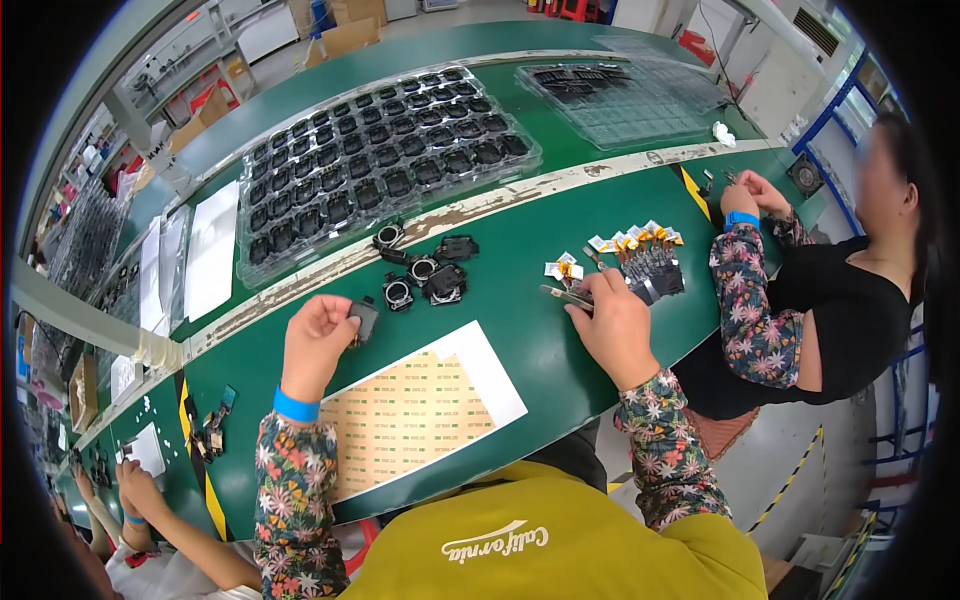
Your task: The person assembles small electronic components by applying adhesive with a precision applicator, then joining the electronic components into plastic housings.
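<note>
Between the fingertips of my left hand (312, 345) is a small dark square part (364, 320), held over the green table just beyond a tan backing sheet with printed rows (410, 415). My right hand (615, 330) is closed on a pair of metal tweezers (564, 296), whose tips point left. Close by it lies a group of small white-and-yellow tabbed parts (632, 238) with dark strips (660, 278). Several black housings, some with round silver rings (398, 293), sit in a loose cluster between my hands, farther back.
Across a worn ledge (480, 205) lie a clear tray filled with black housings (390, 150) and further clear trays (640, 105). A white sheet (500, 385) lies under the tan one. Co-workers' hands (760, 195) work at right and lower left, beyond yellow-black tape (690, 190).
</note>
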A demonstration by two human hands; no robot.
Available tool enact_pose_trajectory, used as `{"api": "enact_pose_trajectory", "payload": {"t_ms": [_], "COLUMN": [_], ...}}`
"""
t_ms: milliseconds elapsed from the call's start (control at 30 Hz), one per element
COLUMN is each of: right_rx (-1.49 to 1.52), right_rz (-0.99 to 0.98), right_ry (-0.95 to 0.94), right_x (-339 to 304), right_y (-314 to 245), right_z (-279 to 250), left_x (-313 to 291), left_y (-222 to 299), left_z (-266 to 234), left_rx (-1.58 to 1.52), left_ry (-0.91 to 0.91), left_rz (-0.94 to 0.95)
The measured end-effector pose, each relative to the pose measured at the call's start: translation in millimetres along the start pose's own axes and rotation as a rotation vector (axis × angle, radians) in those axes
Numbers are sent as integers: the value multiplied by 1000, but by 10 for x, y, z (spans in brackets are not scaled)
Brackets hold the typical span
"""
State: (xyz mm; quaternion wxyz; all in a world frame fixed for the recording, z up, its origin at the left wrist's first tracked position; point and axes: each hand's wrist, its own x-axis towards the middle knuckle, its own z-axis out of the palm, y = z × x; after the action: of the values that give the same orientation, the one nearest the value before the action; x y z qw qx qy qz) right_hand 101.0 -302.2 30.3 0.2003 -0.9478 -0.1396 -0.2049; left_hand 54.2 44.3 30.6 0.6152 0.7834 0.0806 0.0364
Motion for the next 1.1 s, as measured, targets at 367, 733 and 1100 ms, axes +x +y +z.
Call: {"api": "enact_pose_trajectory", "payload": {"t_ms": [367,733,1100], "right_rx": [226,1158,591], "right_rz": [123,310,-581], "right_ry": [-17,-572,-353], "right_x": [212,427,119], "right_y": [23,-1079,-1366], "right_z": [95,323,505], "left_x": [-451,-471,-401], "left_y": [47,-90,-196], "left_z": [207,123,17], "left_rx": [-679,-675,-594], "left_ry": [-212,-363,-318], "left_rz": [-268,-205,-231]}}
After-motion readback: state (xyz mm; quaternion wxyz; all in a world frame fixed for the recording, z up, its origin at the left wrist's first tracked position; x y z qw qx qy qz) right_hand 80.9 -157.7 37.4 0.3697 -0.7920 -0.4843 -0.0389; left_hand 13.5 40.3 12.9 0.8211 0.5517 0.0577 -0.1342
